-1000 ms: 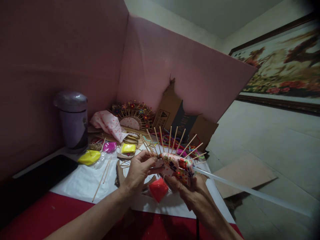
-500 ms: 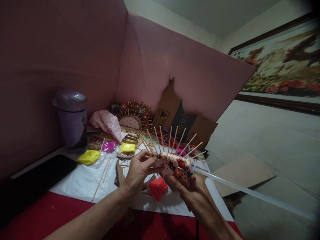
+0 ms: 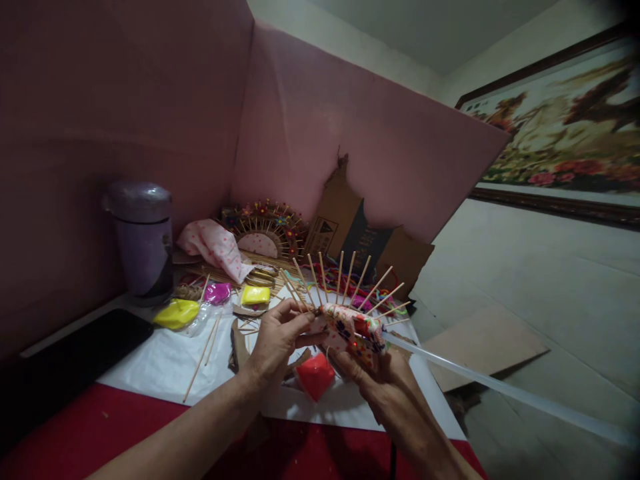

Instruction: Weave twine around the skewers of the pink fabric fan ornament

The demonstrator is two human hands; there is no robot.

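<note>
Between my hands is a floral fabric-covered piece (image 3: 345, 325) with a row of thin wooden sticks (image 3: 341, 280) fanning up from its edge. My left hand (image 3: 280, 337) pinches its left end, near the base of the leftmost sticks. Around the lower right side wraps my right hand (image 3: 383, 380), thumb on the near face. A long translucent white stick (image 3: 480, 375) runs from the piece's right end toward the lower right; whether it is fixed there I cannot tell. Below the piece lies a red packet (image 3: 315, 375) on white paper.
A purple lidded container (image 3: 143, 247) and a black phone-like slab (image 3: 85, 367) stand at left. Yellow packets (image 3: 177, 313), a magenta packet (image 3: 218, 293), loose sticks and pink dotted cloth (image 3: 214, 248) lie nearby. Behind are a decorated half-round piece (image 3: 259, 244) and torn cardboard (image 3: 367, 230).
</note>
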